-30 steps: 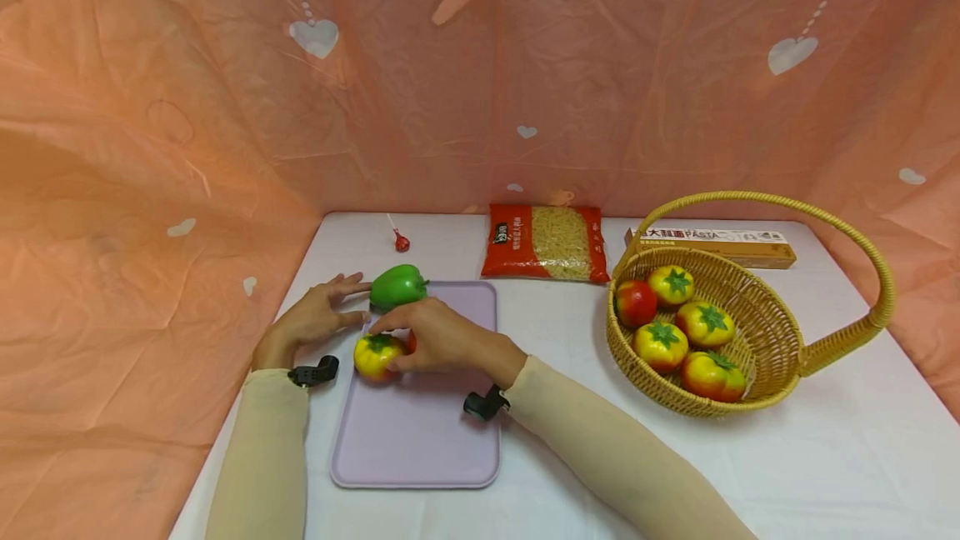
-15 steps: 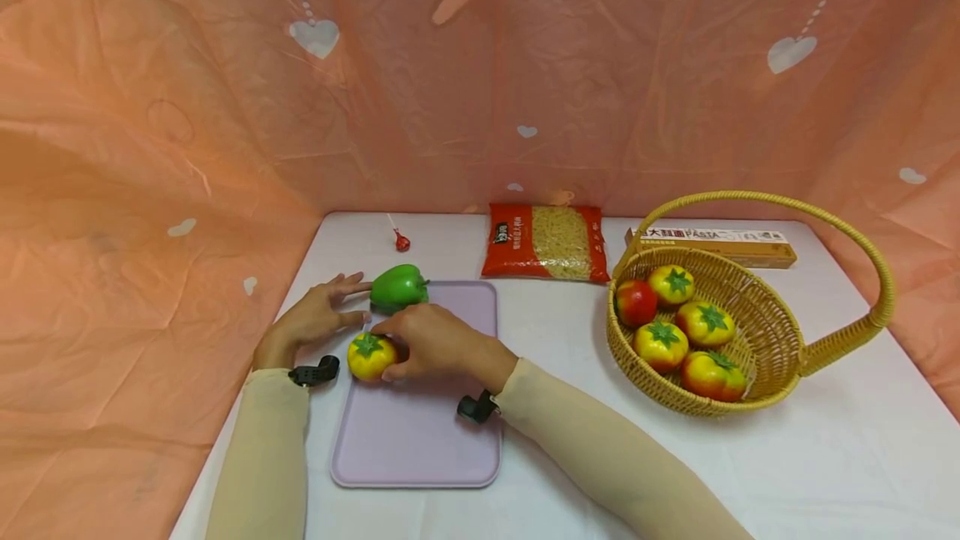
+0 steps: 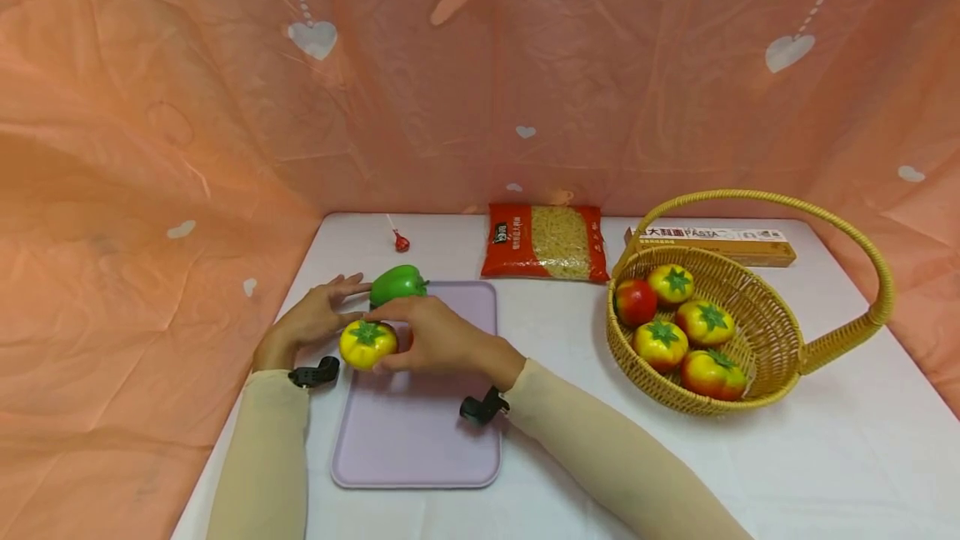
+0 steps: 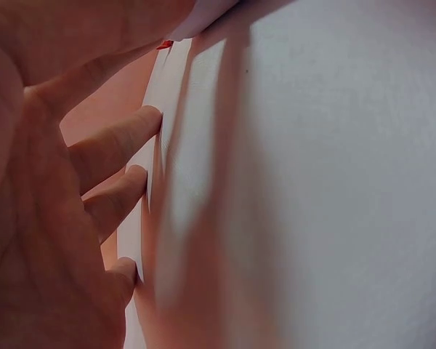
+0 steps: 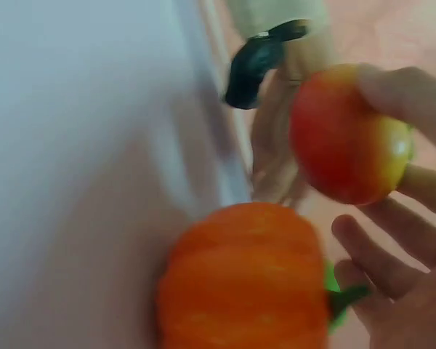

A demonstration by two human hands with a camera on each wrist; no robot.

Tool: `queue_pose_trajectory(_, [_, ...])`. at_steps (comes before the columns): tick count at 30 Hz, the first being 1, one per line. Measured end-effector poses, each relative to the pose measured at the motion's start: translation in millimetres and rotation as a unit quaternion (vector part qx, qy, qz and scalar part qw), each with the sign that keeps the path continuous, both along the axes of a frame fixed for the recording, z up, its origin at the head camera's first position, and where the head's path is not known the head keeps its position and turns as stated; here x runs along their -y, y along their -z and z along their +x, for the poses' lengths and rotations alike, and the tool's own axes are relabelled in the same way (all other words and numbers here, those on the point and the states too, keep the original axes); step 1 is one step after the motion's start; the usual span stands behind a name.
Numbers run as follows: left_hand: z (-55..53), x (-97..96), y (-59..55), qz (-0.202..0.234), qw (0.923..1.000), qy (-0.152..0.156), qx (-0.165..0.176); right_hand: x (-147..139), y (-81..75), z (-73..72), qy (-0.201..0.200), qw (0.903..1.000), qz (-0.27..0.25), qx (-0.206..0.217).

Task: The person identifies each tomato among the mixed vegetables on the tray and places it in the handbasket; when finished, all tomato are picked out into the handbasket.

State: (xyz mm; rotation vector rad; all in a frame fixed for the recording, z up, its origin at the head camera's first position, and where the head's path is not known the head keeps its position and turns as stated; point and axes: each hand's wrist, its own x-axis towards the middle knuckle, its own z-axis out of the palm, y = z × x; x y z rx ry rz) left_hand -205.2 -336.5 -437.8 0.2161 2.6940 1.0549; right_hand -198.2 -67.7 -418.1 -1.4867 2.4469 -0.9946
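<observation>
My right hand (image 3: 438,338) grips a yellow-and-red tomato (image 3: 367,345) with a green star-shaped top between thumb and fingers, above the left edge of the lilac tray (image 3: 416,448). Its red underside shows in the right wrist view. Under this hand sits an orange, lobed bell pepper (image 5: 243,280) with a green stem, mostly hidden in the head view. A green bell pepper (image 3: 398,284) lies at the tray's far left corner. My left hand (image 3: 315,319) rests at the tray's left side, fingers spread, index fingertip right at the green pepper; the left wrist view shows fingertips on the white cloth.
On the right stands a wicker basket (image 3: 780,340) with a tall handle, holding several tomatoes and a red fruit (image 3: 636,302). At the back lie a red pasta bag (image 3: 546,242), a pasta box (image 3: 750,252) behind the basket, and a red lollipop (image 3: 402,242).
My right hand has carried the tomato left and a little away from me, up from the tray, and its green top has turned to face the head camera. My left hand has stayed still.
</observation>
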Motion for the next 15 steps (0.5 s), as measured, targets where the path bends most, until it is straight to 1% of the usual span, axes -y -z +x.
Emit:
queue_pose_trajectory(2, [-1.2,-0.7,0.0,-0.012,0.9999,0.001,-0.003,-7,-3.7,0.7,0.009,0.9984,-0.045,0.032])
queue_pose_trajectory(3, [-1.8,-1.1,0.1,-0.017,0.9999,0.001,-0.003,-10,-5.0,1.0,0.011,0.9962,-0.07,0.052])
queue_pose_trajectory(5, [-2.4,-1.7,-0.4,-0.018,0.9998,0.0,0.004,-18,-7.3,2.3,0.006,0.9882,-0.116,0.1])
queue_pose_trajectory(6, [-2.5,-2.0,-0.5,-0.017,0.9998,-0.001,0.008,-22,-8.2,2.9,0.003,0.9824,-0.136,0.128])
queue_pose_trajectory(8, [-2.1,-2.5,-0.6,-0.012,0.9998,-0.004,0.015,-31,-10.5,4.8,-0.006,0.9669,-0.171,0.189])
queue_pose_trajectory(10, [-1.4,-2.7,-0.3,-0.007,0.9998,-0.007,0.019,-42,-12.1,6.4,-0.01,0.9526,-0.191,0.236])
queue_pose_trajectory(13, [-0.4,-2.2,0.1,-0.001,0.9998,-0.009,0.018,-60,-15.3,8.6,-0.004,0.94,-0.206,0.271])
queue_pose_trajectory(15, [-0.2,-1.5,0.4,-0.002,0.9999,-0.009,0.014,-74,-16.5,10.1,0.001,0.9384,-0.211,0.273])
